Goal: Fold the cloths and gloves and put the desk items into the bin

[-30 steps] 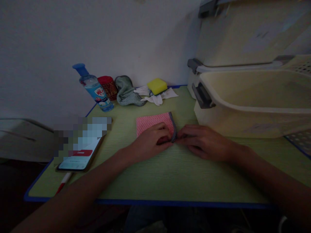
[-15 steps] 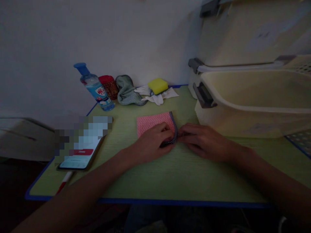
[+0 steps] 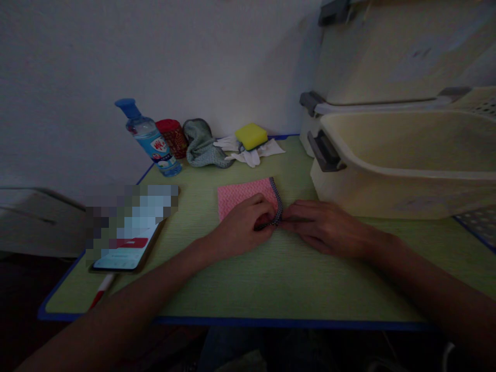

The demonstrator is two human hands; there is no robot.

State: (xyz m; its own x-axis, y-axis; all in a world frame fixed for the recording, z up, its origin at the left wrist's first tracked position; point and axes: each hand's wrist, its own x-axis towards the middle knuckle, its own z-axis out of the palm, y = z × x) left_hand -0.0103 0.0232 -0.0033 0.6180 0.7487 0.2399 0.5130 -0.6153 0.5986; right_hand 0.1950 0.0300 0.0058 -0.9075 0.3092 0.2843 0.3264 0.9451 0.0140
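A folded pink cleaning cloth [image 3: 240, 196] with a black-and-white dotted border lies flat on the green tabletop. Over its near right part rests my left hand [image 3: 250, 222], fingers curled and pinching the bordered edge. My right hand [image 3: 318, 225] comes from the right, its fingertips pressed together at the same near right corner of the cloth. The palm sides of both hands and part of the cloth under the left one are hidden.
A phone [image 3: 135, 232] lies to the left, with a red-and-white pen [image 3: 104, 287] below it. Behind stand a blue bottle [image 3: 153, 142] and a red container [image 3: 173, 138], beside a grey cloth [image 3: 205, 147], white gloves [image 3: 251, 156] and a yellow sponge [image 3: 251, 136]. A cream tub [image 3: 372, 194] stands right.
My right fingertips have moved slightly left, onto the cloth's near right corner. The left hand keeps its hold, and the cloth has hardly moved.
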